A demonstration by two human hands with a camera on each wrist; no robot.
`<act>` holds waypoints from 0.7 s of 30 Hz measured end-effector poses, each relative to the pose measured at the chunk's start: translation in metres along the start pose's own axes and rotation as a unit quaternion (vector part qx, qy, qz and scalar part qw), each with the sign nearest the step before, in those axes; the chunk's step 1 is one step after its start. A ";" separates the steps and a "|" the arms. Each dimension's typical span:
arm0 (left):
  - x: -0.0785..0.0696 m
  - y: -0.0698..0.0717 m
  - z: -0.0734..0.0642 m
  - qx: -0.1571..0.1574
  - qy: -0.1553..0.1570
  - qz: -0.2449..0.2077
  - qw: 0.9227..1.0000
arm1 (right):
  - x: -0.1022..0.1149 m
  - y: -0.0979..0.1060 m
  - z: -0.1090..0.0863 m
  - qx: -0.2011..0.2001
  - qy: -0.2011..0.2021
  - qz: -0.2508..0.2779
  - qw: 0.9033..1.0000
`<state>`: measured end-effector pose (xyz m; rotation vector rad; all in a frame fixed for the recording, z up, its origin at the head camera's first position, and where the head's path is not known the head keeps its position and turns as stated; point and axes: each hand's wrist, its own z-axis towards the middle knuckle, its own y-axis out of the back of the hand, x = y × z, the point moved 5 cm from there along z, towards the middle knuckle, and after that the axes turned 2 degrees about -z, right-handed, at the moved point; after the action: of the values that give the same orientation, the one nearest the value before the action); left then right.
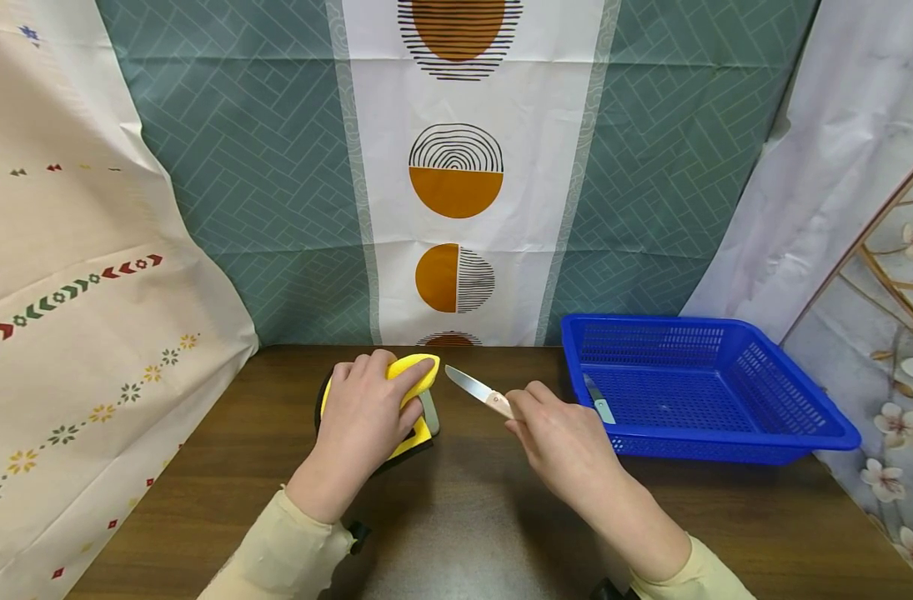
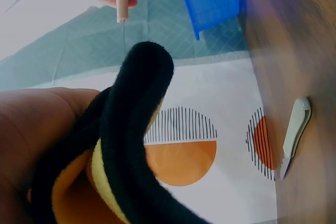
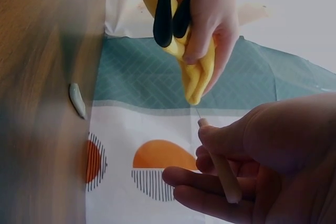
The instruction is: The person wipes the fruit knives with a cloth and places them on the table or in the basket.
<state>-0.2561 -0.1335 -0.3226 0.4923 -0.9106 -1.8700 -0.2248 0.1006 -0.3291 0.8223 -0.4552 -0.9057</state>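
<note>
My left hand [image 1: 360, 412] grips a folded yellow cloth [image 1: 417, 371] with black edging, which droops below the fingers. In the left wrist view, the black edge [image 2: 139, 87] of the cloth fills the middle. My right hand [image 1: 569, 437] holds a small knife [image 1: 480, 393] by its pale wooden handle [image 3: 223, 174], the blade pointing left at the cloth. A narrow gap separates blade tip and cloth in the head view. On the table behind the cloth lies a second knife with a pale green handle [image 2: 298, 124], partly hidden in the head view.
A blue plastic basket [image 1: 726, 440] stands at the right of the brown wooden table [image 1: 464, 517]. Inside its left end, another knife [image 1: 600, 404] with a pale green handle leans against the wall. Patterned cloths hang behind the table [image 1: 276, 167] and at both sides.
</note>
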 end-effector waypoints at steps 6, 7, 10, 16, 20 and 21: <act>-0.007 0.003 0.001 0.005 -0.009 -0.007 1.000 | -0.001 0.000 0.000 0.007 -0.006 0.002 1.000; -0.009 0.003 0.001 0.005 -0.013 -0.008 1.000 | -0.001 0.000 0.000 0.008 -0.007 0.003 1.000; -0.017 0.004 0.000 -0.006 -0.030 -0.011 0.999 | -0.001 -0.001 0.000 0.014 -0.011 0.003 1.000; -0.032 0.004 -0.003 -0.029 -0.068 -0.026 0.997 | -0.002 -0.001 0.001 0.026 -0.019 0.004 0.999; -0.040 0.002 -0.005 -0.030 -0.081 -0.030 0.996 | -0.001 -0.001 0.001 0.024 -0.020 0.005 0.999; -0.042 0.002 -0.005 -0.031 -0.084 -0.030 0.996 | -0.001 -0.001 0.001 0.024 -0.020 0.006 0.999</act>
<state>-0.2324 -0.0991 -0.3264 0.3310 -0.9551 -2.0106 -0.2268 0.1008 -0.3292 0.8459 -0.5180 -0.9049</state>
